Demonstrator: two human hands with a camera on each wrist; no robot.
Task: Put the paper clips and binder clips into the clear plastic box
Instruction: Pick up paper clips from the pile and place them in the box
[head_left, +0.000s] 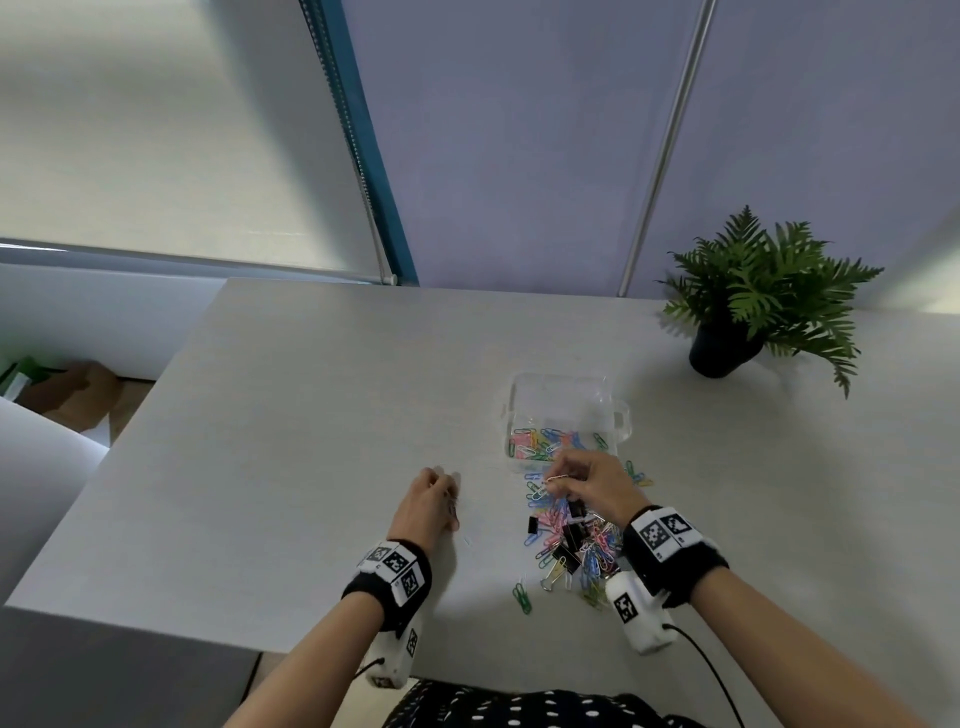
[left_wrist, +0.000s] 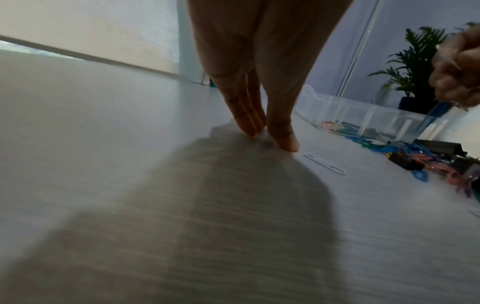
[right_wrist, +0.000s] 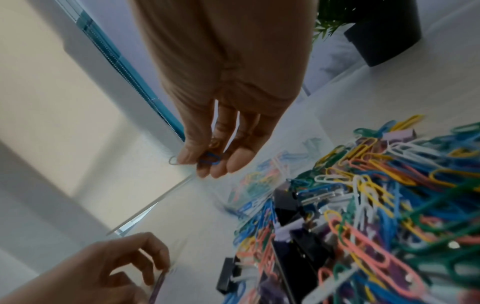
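The clear plastic box (head_left: 563, 400) stands open on the white table (head_left: 311, 415), with several coloured paper clips on its floor. Just in front of it my right hand (head_left: 553, 480) hovers, pinching a blue paper clip (right_wrist: 210, 159) and a pale one (right_wrist: 172, 160) between thumb and fingertips. Below that hand lies the pile of coloured paper clips and black binder clips (head_left: 571, 545). My left hand (head_left: 441, 493) rests on the table left of the pile, fingertips (left_wrist: 250, 127) and thumb touching the surface. A thin purple clip (right_wrist: 158, 284) shows in its curled fingers. A white clip (left_wrist: 324, 164) lies beside it.
A potted fern (head_left: 727, 348) stands at the back right of the table. A few stray clips (head_left: 522, 597) lie at the pile's near edge and right of the box. The table's left edge (head_left: 130, 441) drops off to the floor. A wall and a blind rise behind.
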